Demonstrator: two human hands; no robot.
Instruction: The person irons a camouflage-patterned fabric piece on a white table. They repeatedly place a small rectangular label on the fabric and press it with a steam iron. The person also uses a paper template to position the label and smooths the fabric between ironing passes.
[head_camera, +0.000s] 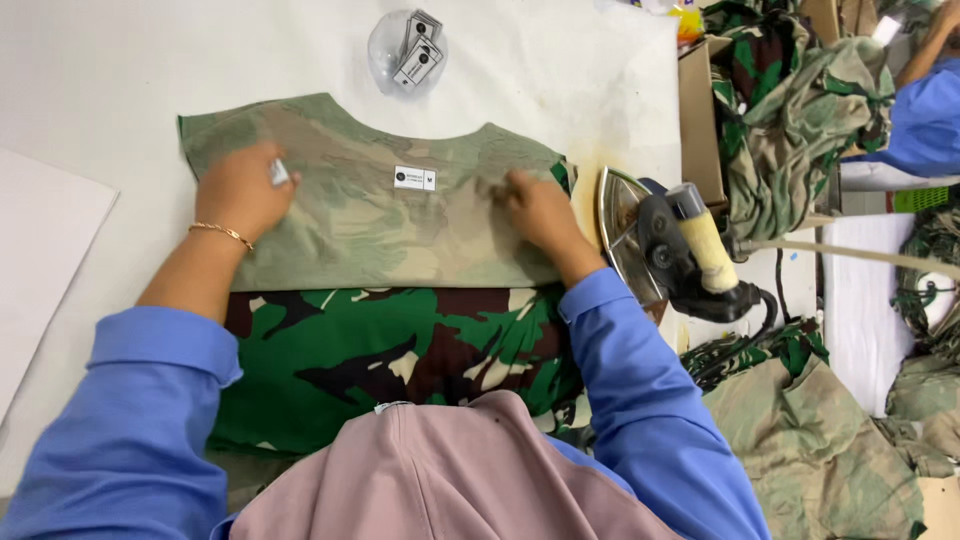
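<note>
A camouflage shirt (370, 225) lies spread on the white padded table (120, 90), its faded inner side turned up over the brighter green-and-brown part nearer the person. A small white label (415, 178) sits just below the curved neckline.

The left hand (243, 190) presses flat on the shirt's left shoulder area, fingers spread, with a small white scrap showing between the fingers; I cannot tell whether it is pinched or just lying under them. A thin gold bracelet (222, 233) circles that wrist. The right hand (540, 210) rests palm down on the shirt's right side, fingers loosely extended toward the label, gripping nothing. Both arms wear blue sleeves.

Just beside the right hand, an electric iron (660, 245) stands tipped up on its heel, its shiny soleplate facing the shirt and its cord trailing off to the right. Above the neckline, a clear plastic cup (405, 45) holds more small labels. A cardboard box (700, 120) and heaps of camouflage garments (800, 110) crowd the right of the table, where another person's blue sleeve (925, 120) shows at the edge.
</note>
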